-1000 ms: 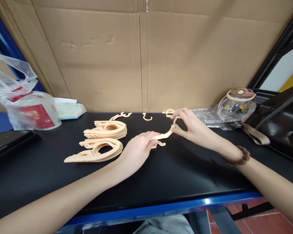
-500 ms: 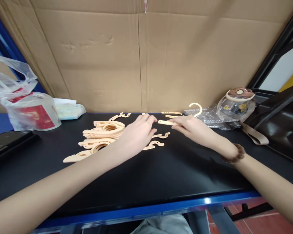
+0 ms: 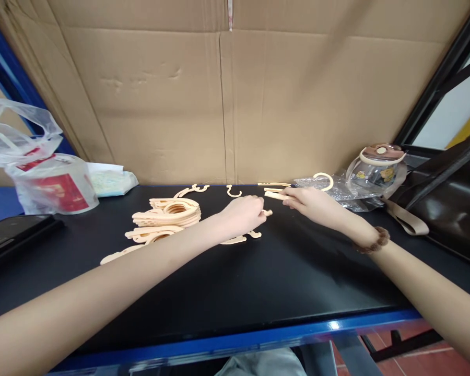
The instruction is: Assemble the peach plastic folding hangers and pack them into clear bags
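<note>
My right hand is closed on a cream plastic clothes hanger, its straight arm pointing left and its curved hook rising behind the hand. My left hand has its fingers curled down on a cream hanger piece, whose end pokes out past the fingertips; most of it is hidden. Just below that hand, another loose curved piece lies on the black tabletop. Behind it is a separate hook. Flat hanger strips rest behind the right hand.
Stacked cream hanger parts lie left of centre, partly behind my left forearm. A bagged cup and a black phone-like object are at left. A clear kettle-shaped bottle, plastic wrap and dark bag sit at right. Cardboard stands behind.
My left hand has moved right and down and curled onto a hanger piece, uncovering the loose hook behind. My right hand has shifted slightly right with the hanger.
</note>
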`<control>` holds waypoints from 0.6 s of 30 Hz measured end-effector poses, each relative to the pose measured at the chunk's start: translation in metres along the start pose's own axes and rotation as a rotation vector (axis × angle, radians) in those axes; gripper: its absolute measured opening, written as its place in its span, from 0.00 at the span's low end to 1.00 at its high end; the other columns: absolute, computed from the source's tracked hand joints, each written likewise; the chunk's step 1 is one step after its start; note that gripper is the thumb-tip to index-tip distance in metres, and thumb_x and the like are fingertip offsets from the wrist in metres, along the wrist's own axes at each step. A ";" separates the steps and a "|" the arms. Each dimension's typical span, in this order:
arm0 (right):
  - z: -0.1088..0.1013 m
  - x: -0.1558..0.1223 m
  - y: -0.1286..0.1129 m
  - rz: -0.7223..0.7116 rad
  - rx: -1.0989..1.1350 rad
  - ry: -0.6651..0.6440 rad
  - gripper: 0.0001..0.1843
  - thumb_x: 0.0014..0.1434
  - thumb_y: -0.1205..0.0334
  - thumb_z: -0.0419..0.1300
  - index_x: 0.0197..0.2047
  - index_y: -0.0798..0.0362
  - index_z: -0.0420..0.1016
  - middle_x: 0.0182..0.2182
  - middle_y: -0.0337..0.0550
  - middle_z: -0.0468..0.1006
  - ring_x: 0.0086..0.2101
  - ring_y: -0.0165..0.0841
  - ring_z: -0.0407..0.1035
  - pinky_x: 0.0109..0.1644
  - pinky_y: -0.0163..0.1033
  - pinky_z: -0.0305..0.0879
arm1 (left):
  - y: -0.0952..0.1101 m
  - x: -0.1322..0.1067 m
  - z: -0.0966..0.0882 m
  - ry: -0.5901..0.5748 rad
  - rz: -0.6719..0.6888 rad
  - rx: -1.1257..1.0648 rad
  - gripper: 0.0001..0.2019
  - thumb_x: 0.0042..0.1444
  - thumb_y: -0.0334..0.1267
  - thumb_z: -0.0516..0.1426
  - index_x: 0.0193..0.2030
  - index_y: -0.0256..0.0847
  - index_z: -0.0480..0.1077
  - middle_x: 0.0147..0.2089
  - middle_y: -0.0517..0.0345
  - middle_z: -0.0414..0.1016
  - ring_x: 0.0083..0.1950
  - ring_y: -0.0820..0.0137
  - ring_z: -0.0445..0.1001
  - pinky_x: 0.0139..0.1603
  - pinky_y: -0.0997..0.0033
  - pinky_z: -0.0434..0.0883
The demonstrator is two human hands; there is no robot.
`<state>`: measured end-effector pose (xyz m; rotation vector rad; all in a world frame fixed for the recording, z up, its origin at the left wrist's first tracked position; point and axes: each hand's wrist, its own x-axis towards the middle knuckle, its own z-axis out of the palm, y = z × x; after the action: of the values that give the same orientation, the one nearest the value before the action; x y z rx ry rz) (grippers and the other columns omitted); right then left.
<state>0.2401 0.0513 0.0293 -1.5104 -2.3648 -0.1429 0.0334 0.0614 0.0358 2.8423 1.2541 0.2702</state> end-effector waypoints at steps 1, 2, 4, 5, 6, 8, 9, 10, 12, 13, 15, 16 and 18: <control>0.000 0.000 0.000 -0.004 0.019 0.003 0.16 0.65 0.62 0.48 0.51 0.53 0.71 0.44 0.47 0.78 0.41 0.41 0.73 0.40 0.40 0.63 | -0.002 -0.004 -0.005 0.015 -0.015 -0.012 0.07 0.56 0.32 0.48 0.31 0.38 0.66 0.30 0.54 0.71 0.30 0.66 0.70 0.27 0.69 0.58; 0.000 0.000 -0.001 -0.012 0.042 0.002 0.15 0.65 0.61 0.48 0.51 0.52 0.71 0.44 0.46 0.78 0.41 0.40 0.73 0.40 0.40 0.63 | -0.003 -0.009 -0.010 0.038 -0.032 -0.036 0.07 0.56 0.33 0.48 0.31 0.39 0.65 0.29 0.56 0.71 0.29 0.67 0.69 0.26 0.70 0.58; 0.000 -0.001 -0.002 -0.022 0.098 -0.016 0.14 0.65 0.60 0.49 0.48 0.50 0.71 0.41 0.44 0.79 0.38 0.37 0.72 0.38 0.38 0.62 | -0.008 -0.020 -0.018 0.103 -0.063 -0.114 0.06 0.57 0.37 0.48 0.32 0.41 0.62 0.27 0.60 0.69 0.27 0.69 0.68 0.25 0.70 0.57; 0.000 -0.001 -0.004 -0.022 0.126 -0.029 0.13 0.65 0.59 0.49 0.46 0.50 0.72 0.38 0.42 0.79 0.35 0.36 0.72 0.36 0.37 0.61 | -0.011 -0.026 -0.022 0.143 -0.079 -0.164 0.06 0.59 0.39 0.47 0.33 0.42 0.61 0.27 0.61 0.69 0.27 0.69 0.68 0.25 0.71 0.57; 0.001 -0.001 -0.005 -0.020 0.153 -0.040 0.12 0.65 0.59 0.49 0.44 0.50 0.71 0.34 0.41 0.78 0.32 0.34 0.71 0.34 0.36 0.59 | -0.013 -0.032 -0.025 0.184 -0.099 -0.212 0.07 0.60 0.40 0.45 0.34 0.43 0.59 0.27 0.62 0.69 0.27 0.70 0.68 0.25 0.71 0.57; 0.001 -0.001 -0.009 -0.023 0.205 -0.056 0.11 0.64 0.58 0.49 0.40 0.50 0.70 0.28 0.38 0.75 0.27 0.32 0.67 0.32 0.36 0.57 | -0.018 -0.044 -0.029 0.239 -0.143 -0.267 0.07 0.63 0.40 0.42 0.37 0.43 0.56 0.28 0.63 0.69 0.26 0.71 0.68 0.25 0.71 0.58; 0.002 -0.002 -0.011 -0.037 0.233 -0.065 0.11 0.64 0.58 0.49 0.40 0.51 0.70 0.27 0.37 0.74 0.27 0.31 0.66 0.31 0.36 0.56 | -0.020 -0.049 -0.030 0.253 -0.163 -0.270 0.07 0.64 0.40 0.40 0.38 0.43 0.55 0.28 0.63 0.69 0.26 0.71 0.68 0.26 0.71 0.58; 0.002 -0.002 -0.014 -0.054 0.260 -0.076 0.10 0.64 0.58 0.49 0.40 0.51 0.70 0.27 0.37 0.74 0.27 0.31 0.66 0.31 0.35 0.56 | -0.022 -0.054 -0.031 0.260 -0.173 -0.254 0.07 0.64 0.39 0.40 0.39 0.43 0.54 0.28 0.62 0.70 0.26 0.71 0.68 0.26 0.71 0.59; 0.002 -0.004 -0.019 -0.090 0.313 -0.103 0.10 0.64 0.59 0.49 0.41 0.51 0.70 0.27 0.37 0.73 0.27 0.30 0.66 0.32 0.35 0.56 | -0.025 -0.062 -0.030 0.263 -0.167 -0.176 0.06 0.65 0.38 0.39 0.41 0.43 0.54 0.28 0.62 0.69 0.26 0.70 0.68 0.28 0.70 0.59; 0.001 -0.005 -0.023 -0.104 0.336 -0.110 0.10 0.65 0.58 0.49 0.42 0.51 0.70 0.27 0.36 0.73 0.28 0.30 0.66 0.33 0.35 0.56 | -0.026 -0.065 -0.030 0.268 -0.162 -0.124 0.07 0.65 0.38 0.39 0.41 0.42 0.54 0.28 0.61 0.68 0.26 0.69 0.67 0.28 0.69 0.59; 0.000 -0.006 -0.029 -0.117 0.377 -0.112 0.11 0.65 0.56 0.49 0.42 0.50 0.70 0.28 0.36 0.73 0.28 0.30 0.65 0.33 0.35 0.56 | -0.026 -0.069 -0.028 0.284 -0.151 -0.002 0.09 0.66 0.38 0.39 0.40 0.41 0.56 0.28 0.59 0.68 0.28 0.67 0.67 0.29 0.68 0.59; 0.000 -0.007 -0.033 -0.122 0.398 -0.111 0.13 0.66 0.54 0.48 0.42 0.50 0.70 0.28 0.36 0.73 0.28 0.30 0.65 0.33 0.35 0.56 | -0.026 -0.070 -0.027 0.288 -0.138 0.057 0.11 0.67 0.40 0.39 0.38 0.41 0.57 0.28 0.58 0.67 0.29 0.66 0.67 0.31 0.67 0.59; -0.001 -0.009 -0.039 -0.127 0.432 -0.111 0.15 0.66 0.51 0.48 0.42 0.50 0.70 0.28 0.37 0.73 0.29 0.30 0.65 0.33 0.35 0.56 | -0.025 -0.072 -0.024 0.281 -0.083 0.156 0.17 0.68 0.43 0.38 0.34 0.41 0.60 0.28 0.58 0.67 0.32 0.64 0.67 0.36 0.64 0.61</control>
<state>0.2090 0.0265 0.0310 -1.1887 -2.3752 0.4067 -0.0365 0.0245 0.0469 2.9505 1.4994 0.6143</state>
